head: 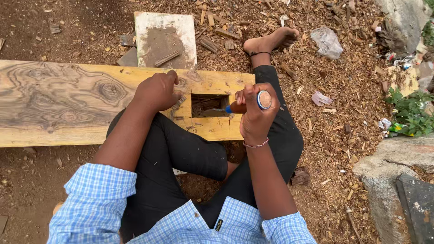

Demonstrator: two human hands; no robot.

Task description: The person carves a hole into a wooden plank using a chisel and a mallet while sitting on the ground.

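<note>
With chisel (pixel 246 106) gripped, right hand (pixel 256 115) at plank (pixel 58 101) mortise (pixel 209 105), prob.

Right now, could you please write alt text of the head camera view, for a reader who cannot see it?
A seated person's right hand grips a chisel pointed into a rectangular hole cut in a yellow wooden plank, while the left hand presses on the plank beside the hole. Wood chips cover the soil around, and a bare foot rests beyond the plank.

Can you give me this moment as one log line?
left hand: pressing plank | right hand: shut on chisel | blade in rectangular hole
</note>
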